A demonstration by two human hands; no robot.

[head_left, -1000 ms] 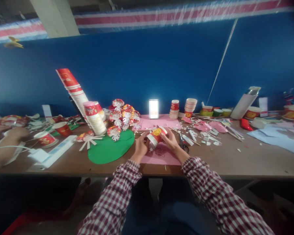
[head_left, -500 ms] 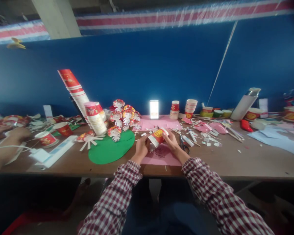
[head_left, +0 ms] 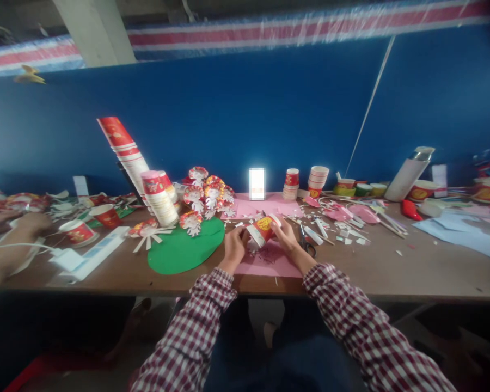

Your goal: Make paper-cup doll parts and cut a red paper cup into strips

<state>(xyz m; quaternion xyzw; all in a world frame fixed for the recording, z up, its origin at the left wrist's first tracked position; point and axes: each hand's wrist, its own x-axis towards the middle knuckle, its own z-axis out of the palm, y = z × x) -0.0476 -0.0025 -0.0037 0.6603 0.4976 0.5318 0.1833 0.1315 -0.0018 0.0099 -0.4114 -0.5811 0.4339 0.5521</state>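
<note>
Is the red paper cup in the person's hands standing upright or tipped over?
Tipped. The red paper cup lies slanted between the left hand and right hand, its yellow emblem facing up, held above the pink paper.

Sleeves: we wear long red-and-white checked shirt sleeves, buttoned cuffs ending just behind the left hand (head_left: 233,246) and right hand (head_left: 286,237).
Hands: ours are bare, ungloved.
Legs: dark blue trousers below.

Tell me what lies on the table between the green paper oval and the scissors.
In the head view, the pink paper sheet lies between the green paper oval and the scissors, with both hands holding a red paper cup above it.
</note>
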